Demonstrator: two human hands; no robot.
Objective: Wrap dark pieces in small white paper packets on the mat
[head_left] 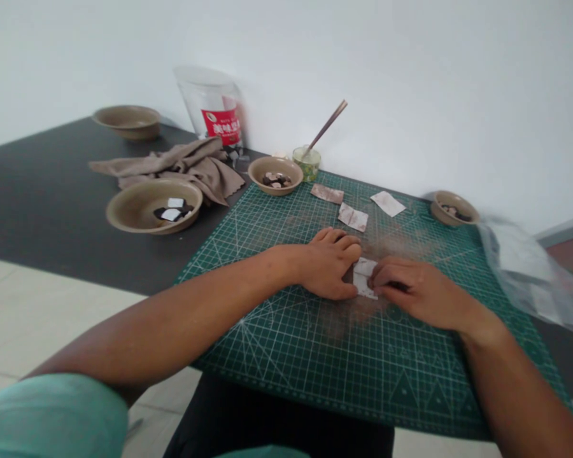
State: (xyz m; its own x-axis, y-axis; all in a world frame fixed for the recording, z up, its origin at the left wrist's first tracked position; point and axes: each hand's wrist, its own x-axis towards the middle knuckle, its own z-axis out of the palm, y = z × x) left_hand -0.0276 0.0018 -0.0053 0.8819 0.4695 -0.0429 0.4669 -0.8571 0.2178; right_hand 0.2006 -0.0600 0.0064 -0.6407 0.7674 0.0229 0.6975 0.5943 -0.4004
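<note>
A small white rectangular sheet [363,266] with brown smudges lies on the green cutting mat [277,343]. My left hand [327,264] rests flat at its left edge, fingers apart, with the thumb by the near corner. On the sheet's right side my right hand [405,286] is closed in a pinch, its fingertips pressed down. Whatever is between those fingers is hidden. Brown dust is spread over the mat around both hands. Beyond them lie more smudged sheets: a brownish one [327,193], a creased one [353,217] and a whiter one [388,203].
Small bowls with dark and pale pieces [255,172] [434,207] stand at the mat's far edge. A green patterned cup [307,166] holds a stick. Leftward are a larger bowl [124,219], brown cloth [186,162], another bowl [128,130] and clear jar [198,95]. Plastic bag [520,267] lies right.
</note>
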